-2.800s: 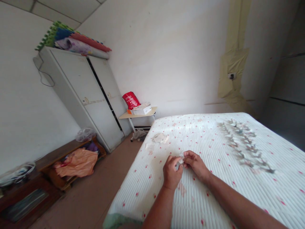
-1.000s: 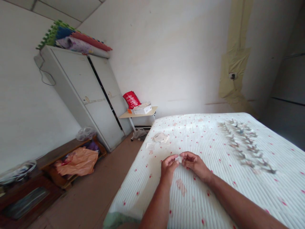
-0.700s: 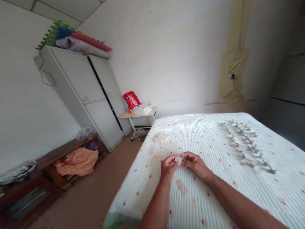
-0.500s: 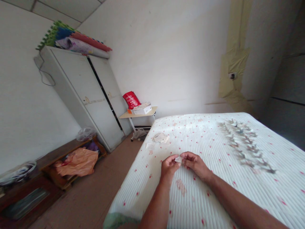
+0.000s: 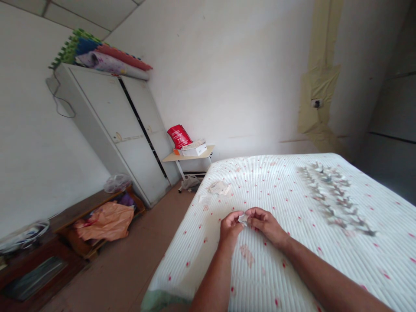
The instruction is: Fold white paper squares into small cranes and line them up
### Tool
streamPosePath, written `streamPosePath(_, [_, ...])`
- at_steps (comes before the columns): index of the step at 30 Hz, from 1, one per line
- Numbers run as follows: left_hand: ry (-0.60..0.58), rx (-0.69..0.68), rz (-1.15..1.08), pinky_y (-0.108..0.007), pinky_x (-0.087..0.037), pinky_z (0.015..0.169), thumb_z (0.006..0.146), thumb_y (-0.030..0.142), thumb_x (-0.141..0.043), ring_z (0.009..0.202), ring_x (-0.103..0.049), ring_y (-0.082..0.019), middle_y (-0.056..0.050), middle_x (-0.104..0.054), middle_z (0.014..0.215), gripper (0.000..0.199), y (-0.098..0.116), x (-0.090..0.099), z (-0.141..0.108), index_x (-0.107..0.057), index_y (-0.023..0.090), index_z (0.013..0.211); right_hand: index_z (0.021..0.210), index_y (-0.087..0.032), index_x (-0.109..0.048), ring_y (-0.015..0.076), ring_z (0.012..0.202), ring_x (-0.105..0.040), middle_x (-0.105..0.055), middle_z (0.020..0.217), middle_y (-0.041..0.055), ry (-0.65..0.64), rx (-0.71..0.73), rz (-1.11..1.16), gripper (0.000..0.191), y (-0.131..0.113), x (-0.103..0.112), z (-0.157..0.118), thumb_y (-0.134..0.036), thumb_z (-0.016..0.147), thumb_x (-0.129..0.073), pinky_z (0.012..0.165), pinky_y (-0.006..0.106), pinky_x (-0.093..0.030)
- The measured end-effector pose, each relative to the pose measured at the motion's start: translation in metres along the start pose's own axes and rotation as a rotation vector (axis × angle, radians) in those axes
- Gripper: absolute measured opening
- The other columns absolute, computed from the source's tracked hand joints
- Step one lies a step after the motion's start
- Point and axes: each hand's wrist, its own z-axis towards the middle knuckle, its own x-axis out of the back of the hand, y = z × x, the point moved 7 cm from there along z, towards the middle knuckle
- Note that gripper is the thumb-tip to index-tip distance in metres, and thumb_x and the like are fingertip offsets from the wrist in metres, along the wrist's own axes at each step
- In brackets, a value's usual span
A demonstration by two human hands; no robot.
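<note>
A small piece of printed paper [image 5: 243, 219] is pinched between both hands, just above the bed. My left hand [image 5: 230, 227] grips its left side with thumb and fingertips. On the opposite side, my right hand [image 5: 264, 223] has its thumb and index finger closed on the paper. Farther up the bed, to the left, lies a loose pile of printed paper pieces [image 5: 219, 187]. Rows of small folded paper figures [image 5: 338, 190], several in all, stand on the right part of the bed; they look blurred.
The bed has a white ribbed cover [image 5: 276, 268] with red dots. Beyond its left corner stands a small table [image 5: 172, 157] bearing a red bag [image 5: 179, 136] and a white box [image 5: 195, 150]. A grey cabinet [image 5: 107, 117] and a low wooden cabinet [image 5: 74, 216] are at left.
Both hands stay almost in place. The left thumb has shifted slightly, and more of the paper shows between the fingers.
</note>
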Motion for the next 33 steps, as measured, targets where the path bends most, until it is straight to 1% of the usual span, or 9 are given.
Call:
streamPosePath(3, [0.019, 0.006, 0.024, -0.023, -0.042, 0.063, 0.055, 0.022, -0.066, 0.067, -0.057, -0.015, -0.006, -0.066, 0.074, 0.035, 0.001, 0.002, -0.001, -0.066, 0.010, 0.087, 0.080, -0.018, -0.056, 0.0079, 0.049, -0.041, -0.049, 0.057, -0.0050, -0.007, -0.003, -0.014, 0.027, 0.001, 0.000, -0.001, -0.037, 0.063, -0.065, 0.050, 0.022, -0.033])
streamPosePath(8, [0.071, -0.010, 0.095, -0.024, -0.043, 0.061, 0.060, 0.031, -0.066, 0.061, -0.056, -0.014, -0.005, -0.065, 0.065, 0.035, 0.007, 0.004, -0.003, -0.067, 0.009, 0.087, 0.078, -0.018, -0.056, 0.0077, 0.047, -0.039, -0.045, 0.053, -0.0066, -0.001, -0.001, -0.024, 0.025, -0.002, -0.001, -0.002, -0.036, 0.063, -0.065, 0.048, 0.022, -0.029])
streamPosePath(15, [0.077, -0.033, 0.141, -0.023, -0.042, 0.059, 0.061, 0.026, -0.063, 0.058, -0.054, -0.013, -0.004, -0.064, 0.063, 0.026, 0.012, 0.001, -0.003, -0.068, 0.010, 0.080, 0.077, -0.018, -0.056, 0.0068, 0.047, -0.038, -0.049, 0.056, -0.0058, -0.027, 0.004, -0.004, 0.025, 0.005, -0.002, 0.001, -0.036, 0.062, -0.066, 0.047, 0.021, -0.028])
streamPosePath(17, [0.101, -0.040, 0.151, -0.022, -0.041, 0.058, 0.059, 0.026, -0.063, 0.057, -0.053, -0.012, -0.003, -0.064, 0.063, 0.024, 0.012, 0.003, -0.003, -0.068, 0.011, 0.078, 0.077, -0.018, -0.056, 0.0074, 0.049, -0.040, -0.051, 0.058, -0.0050, -0.038, 0.007, -0.009, 0.025, 0.007, -0.003, 0.001, -0.036, 0.062, -0.066, 0.048, 0.021, -0.030])
streamPosePath(20, [0.120, -0.053, 0.174, -0.021, -0.038, 0.055, 0.059, 0.024, -0.061, 0.055, -0.051, -0.011, -0.001, -0.062, 0.060, 0.021, 0.010, 0.005, -0.002, -0.068, 0.012, 0.075, 0.078, -0.018, -0.057, 0.0096, 0.057, -0.047, -0.056, 0.066, -0.0030, -0.079, 0.035, -0.028, 0.025, 0.005, -0.008, -0.001, -0.035, 0.062, -0.067, 0.055, 0.023, -0.036])
streamPosePath(23, [0.123, -0.048, 0.176, -0.020, -0.037, 0.054, 0.059, 0.021, -0.058, 0.053, -0.048, -0.010, 0.000, -0.059, 0.056, 0.019, 0.006, 0.006, 0.000, -0.067, 0.012, 0.073, 0.078, -0.019, -0.058, 0.0106, 0.060, -0.048, -0.057, 0.070, -0.0021, -0.111, 0.050, -0.058, 0.021, 0.002, -0.011, -0.003, -0.034, 0.064, -0.064, 0.057, 0.024, -0.037])
streamPosePath(25, [0.130, -0.046, 0.167, -0.020, -0.036, 0.054, 0.058, 0.021, -0.058, 0.053, -0.048, -0.010, 0.001, -0.058, 0.056, 0.018, 0.003, 0.007, 0.001, -0.066, 0.012, 0.072, 0.078, -0.019, -0.058, 0.0095, 0.055, -0.045, -0.056, 0.067, -0.0028, -0.096, 0.042, -0.074, 0.018, 0.002, -0.010, -0.002, -0.034, 0.067, -0.061, 0.053, 0.023, -0.035])
streamPosePath(29, [0.132, -0.045, 0.149, -0.020, -0.036, 0.053, 0.058, 0.022, -0.060, 0.053, -0.047, -0.009, 0.000, -0.057, 0.057, 0.018, -0.003, 0.008, 0.004, -0.065, 0.011, 0.071, 0.079, -0.020, -0.056, 0.0083, 0.046, -0.039, -0.048, 0.054, -0.0052, -0.013, 0.024, -0.104, 0.018, 0.005, -0.003, 0.000, -0.036, 0.072, -0.055, 0.045, 0.021, -0.029])
streamPosePath(33, [0.121, -0.039, 0.147, -0.019, -0.035, 0.054, 0.057, 0.024, -0.062, 0.054, -0.045, -0.008, 0.001, -0.056, 0.058, 0.018, -0.006, 0.009, 0.005, -0.063, 0.011, 0.069, 0.073, -0.019, -0.054, 0.0082, 0.043, -0.036, -0.043, 0.048, -0.0062, 0.017, 0.022, -0.146, 0.020, 0.006, -0.001, 0.000, -0.039, 0.074, -0.053, 0.043, 0.022, -0.027])
